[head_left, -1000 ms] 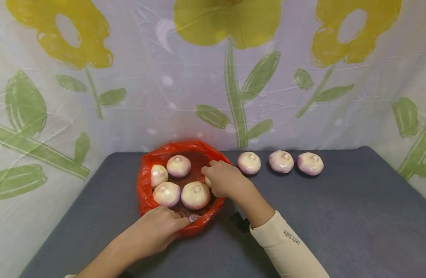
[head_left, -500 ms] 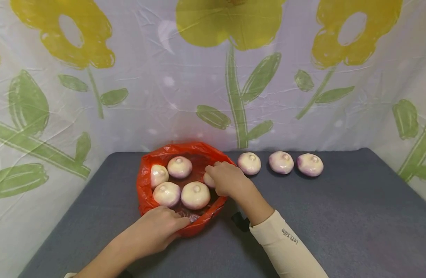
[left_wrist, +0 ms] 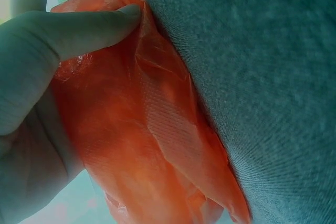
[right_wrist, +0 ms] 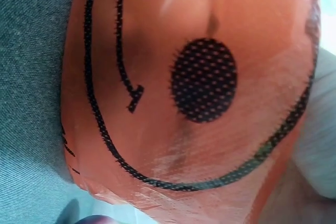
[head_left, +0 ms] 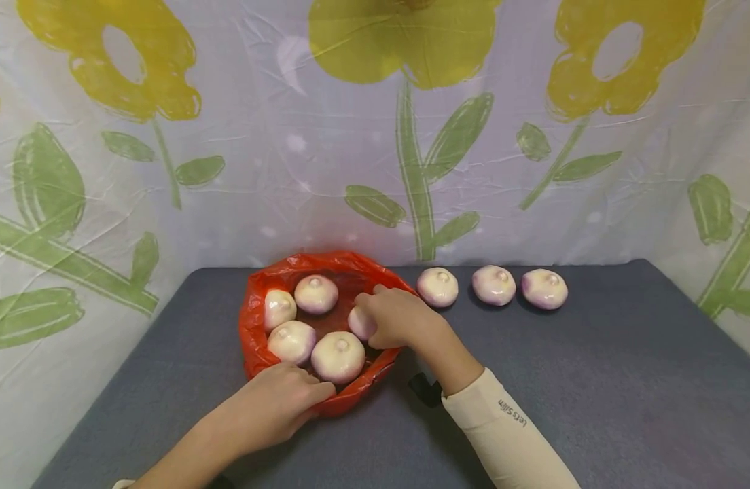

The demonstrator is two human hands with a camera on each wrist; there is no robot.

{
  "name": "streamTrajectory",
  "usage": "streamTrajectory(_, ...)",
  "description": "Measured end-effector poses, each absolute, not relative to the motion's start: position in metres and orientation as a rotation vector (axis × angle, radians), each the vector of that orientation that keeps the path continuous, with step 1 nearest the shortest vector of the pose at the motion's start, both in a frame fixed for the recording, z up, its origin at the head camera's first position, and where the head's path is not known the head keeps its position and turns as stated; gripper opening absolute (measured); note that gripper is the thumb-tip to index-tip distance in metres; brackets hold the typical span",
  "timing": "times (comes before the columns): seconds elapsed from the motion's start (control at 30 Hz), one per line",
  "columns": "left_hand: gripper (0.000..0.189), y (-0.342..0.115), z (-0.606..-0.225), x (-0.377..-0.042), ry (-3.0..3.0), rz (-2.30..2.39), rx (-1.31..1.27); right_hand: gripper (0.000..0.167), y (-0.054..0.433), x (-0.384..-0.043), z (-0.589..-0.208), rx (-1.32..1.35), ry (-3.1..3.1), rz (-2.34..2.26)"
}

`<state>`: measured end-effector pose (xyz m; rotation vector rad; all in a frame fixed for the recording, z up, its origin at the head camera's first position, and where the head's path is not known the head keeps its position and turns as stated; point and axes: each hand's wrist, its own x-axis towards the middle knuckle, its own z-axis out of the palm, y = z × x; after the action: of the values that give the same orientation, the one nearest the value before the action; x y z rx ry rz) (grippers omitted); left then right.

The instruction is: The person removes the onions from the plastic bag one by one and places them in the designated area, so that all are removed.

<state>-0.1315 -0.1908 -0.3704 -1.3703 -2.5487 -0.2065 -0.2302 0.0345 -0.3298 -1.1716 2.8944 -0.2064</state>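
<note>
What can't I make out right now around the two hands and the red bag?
- Left wrist view: the left hand's fingers beyond the thumb, behind the red bag.
- Head view: the right side of the bulb inside the bag, behind the right hand.
- Right wrist view: the bag's contents, behind its printed plastic.
- Right wrist view: most of a purplish rounded thing, cut off by the bottom edge.

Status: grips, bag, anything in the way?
Left grip on red bag, near rim. Right grip on bulb inside. Four other bulbs alongside may crowd it. Three bulbs outside, on table.
</note>
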Motion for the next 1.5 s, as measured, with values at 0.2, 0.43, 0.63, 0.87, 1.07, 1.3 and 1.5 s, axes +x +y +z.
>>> streamTrajectory(0.2, 0.029, -0.191, -0.370, -0.131, -2.583, -0.220, -1.372, 0.026, 0.037, -0.226, -0.322, -1.192, 2.873, -0.302)
streamTrajectory(0.43, 0.032, -0.191, -0.371, -0.131, -2.565, -0.238, -1.376, 0.033, 0.040, -0.221, -0.311, -1.264, 2.852, -0.401)
streamTrajectory(0.63, 0.032, -0.191, -0.371, -0.132, -2.557, -0.223, -1.379, 0.040, 0.044, -0.214, -0.300, -1.273, 2.852, -0.473)
streamTrajectory(0.87, 0.031, -0.191, -0.371, -0.132, -2.557, -0.225, -1.377, 0.050, 0.053, -0.207, -0.287, -1.319, 2.868, -0.576)
streamTrajectory(1.07, 0.032, -0.190, -0.372, -0.131, -2.523, -0.246, -1.368, 0.056, 0.068, -0.201, -0.272, -1.411, 2.924, -0.683)
streamTrajectory(1.3, 0.031, -0.190, -0.371, -0.130, -2.533, -0.249, -1.370, 0.062, 0.102, -0.200, -0.253, -1.236, 2.933, -0.859)
streamTrajectory(1.5, 0.030, -0.190, -0.371, -0.130, -2.553, -0.245, -1.368, 0.064, 0.130, -0.209, -0.248, -1.067, 2.913, -0.900)
